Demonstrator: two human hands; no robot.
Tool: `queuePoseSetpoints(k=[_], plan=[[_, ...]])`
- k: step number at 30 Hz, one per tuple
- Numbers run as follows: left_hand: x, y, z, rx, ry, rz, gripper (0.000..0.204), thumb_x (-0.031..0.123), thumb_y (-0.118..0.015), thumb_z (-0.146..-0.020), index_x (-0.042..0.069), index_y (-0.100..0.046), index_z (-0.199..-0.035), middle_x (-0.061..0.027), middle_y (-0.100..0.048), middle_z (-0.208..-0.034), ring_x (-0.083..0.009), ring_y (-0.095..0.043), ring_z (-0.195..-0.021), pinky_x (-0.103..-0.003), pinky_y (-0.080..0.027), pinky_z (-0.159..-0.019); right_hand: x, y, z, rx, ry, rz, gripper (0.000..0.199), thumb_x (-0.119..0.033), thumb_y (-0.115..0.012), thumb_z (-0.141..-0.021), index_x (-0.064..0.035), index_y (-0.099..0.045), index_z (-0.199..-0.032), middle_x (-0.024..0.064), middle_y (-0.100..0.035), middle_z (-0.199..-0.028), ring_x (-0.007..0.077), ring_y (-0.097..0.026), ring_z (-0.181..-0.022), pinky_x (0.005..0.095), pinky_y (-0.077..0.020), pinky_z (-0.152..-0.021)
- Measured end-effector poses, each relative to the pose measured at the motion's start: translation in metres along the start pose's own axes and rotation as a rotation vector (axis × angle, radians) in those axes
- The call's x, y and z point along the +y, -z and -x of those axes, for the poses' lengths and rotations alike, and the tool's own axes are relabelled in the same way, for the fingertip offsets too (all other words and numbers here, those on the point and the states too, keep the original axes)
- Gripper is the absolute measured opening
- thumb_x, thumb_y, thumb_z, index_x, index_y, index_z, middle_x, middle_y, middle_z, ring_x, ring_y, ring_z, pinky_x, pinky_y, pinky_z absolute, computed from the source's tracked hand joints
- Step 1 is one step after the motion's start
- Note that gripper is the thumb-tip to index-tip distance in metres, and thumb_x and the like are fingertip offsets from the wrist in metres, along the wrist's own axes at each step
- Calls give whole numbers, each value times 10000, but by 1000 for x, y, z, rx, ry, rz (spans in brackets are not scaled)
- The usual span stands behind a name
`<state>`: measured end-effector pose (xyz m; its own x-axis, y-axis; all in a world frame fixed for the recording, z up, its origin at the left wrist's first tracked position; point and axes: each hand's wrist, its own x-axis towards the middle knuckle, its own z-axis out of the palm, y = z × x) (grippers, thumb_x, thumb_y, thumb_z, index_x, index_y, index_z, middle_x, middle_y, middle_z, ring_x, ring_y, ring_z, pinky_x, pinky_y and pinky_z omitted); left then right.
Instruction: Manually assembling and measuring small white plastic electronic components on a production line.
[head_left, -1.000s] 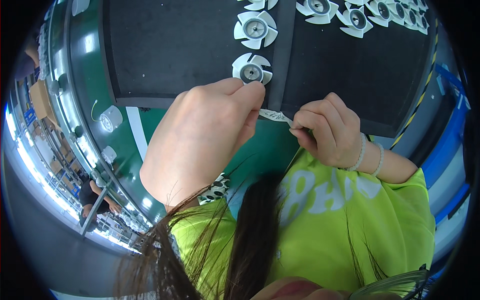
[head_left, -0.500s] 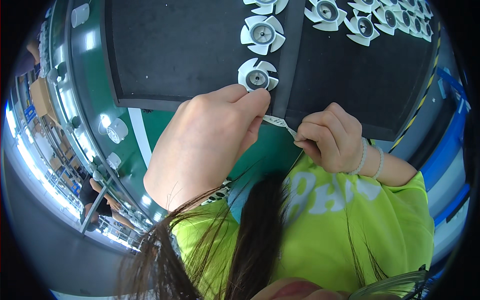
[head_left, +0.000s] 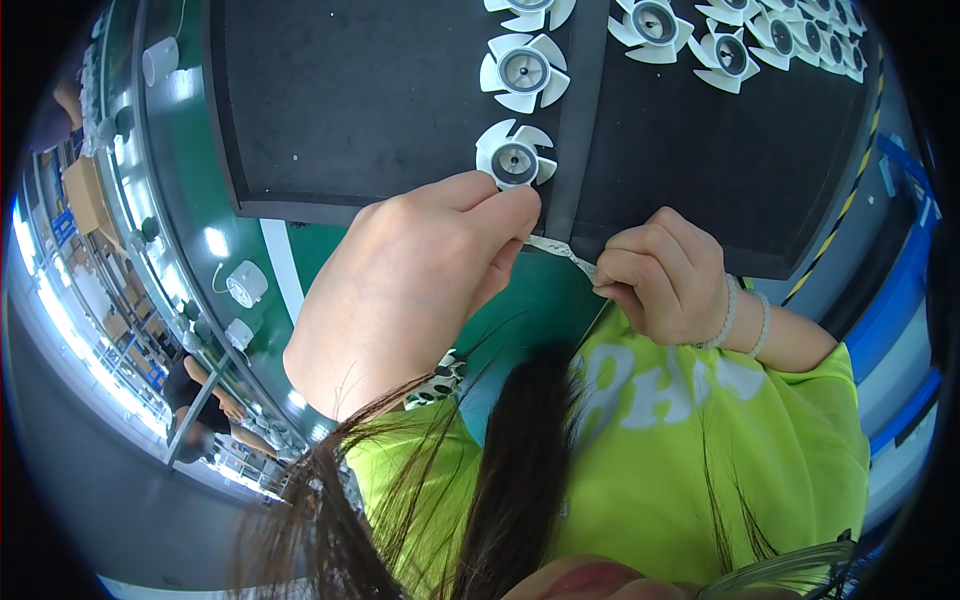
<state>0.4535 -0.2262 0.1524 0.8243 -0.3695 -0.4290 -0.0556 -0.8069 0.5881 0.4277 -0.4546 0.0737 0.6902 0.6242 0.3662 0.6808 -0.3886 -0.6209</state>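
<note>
Left hand (head_left: pixel 400 290): fingers pinched on one end of the thin white strip (head_left: pixel 558 250).
Strip: stretched between both hands, just below the nearest white plastic fan wheel (head_left: pixel 514 158) on the black worktop mat (head_left: pixel 350 100).
Right hand (head_left: pixel 665 278): fingers curled shut on the strip's other end.

I see a black mat (head_left: pixel 350 110) covering most of the green bench (head_left: pixel 300 260). White fan wheels lie on it: one (head_left: pixel 514 157) near the mat's front edge, another (head_left: pixel 524 72) just behind it, and a row (head_left: pixel 740 45) running off toward the far right corner. A white round part (head_left: pixel 245 284) sits on the green surface at the left, a white cup-shaped piece (head_left: pixel 160 60) farther back. Yellow-black striped tape (head_left: pixel 845 200) edges the right side. A bright green shirt (head_left: pixel 680 450) and dark hair (head_left: pixel 510 470) fill my lower view.
</note>
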Motion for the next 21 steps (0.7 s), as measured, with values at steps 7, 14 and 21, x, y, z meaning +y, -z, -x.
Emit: queuePoseSetpoints(k=[7,14,21], plan=[[-2,-5,0,35,51,15,296,-111,-701,-640,75,-614,-852,3,-589,-746,-154,-532,-623,-284,-428,-597,-1,3,-5,7,-150,-62,188,54,-680,-725,-37,-608,-873,73,-588,-851,188,-471,-656,276,-404,-551],[-4,-7,-1,41,105,-2,203,-50,-707,-701,71,-629,-844,-10,-604,-724,-171,-529,-596,-293,-427,-582,-9,0,-6,-33,-235,42,227,26,-707,-696,-28,-606,-892,66,-561,-850,205,-465,-676,287,-414,-571],[-12,-10,-7,71,-37,-154,127,18,-695,-739,64,-616,-827,-32,-599,-704,-213,-513,-576,-313,-419,-567,-22,2,-20,-113,-311,257,249,48,-698,-684,-33,-593,-895,55,-552,-850,204,-464,-677,290,-415,-584]])
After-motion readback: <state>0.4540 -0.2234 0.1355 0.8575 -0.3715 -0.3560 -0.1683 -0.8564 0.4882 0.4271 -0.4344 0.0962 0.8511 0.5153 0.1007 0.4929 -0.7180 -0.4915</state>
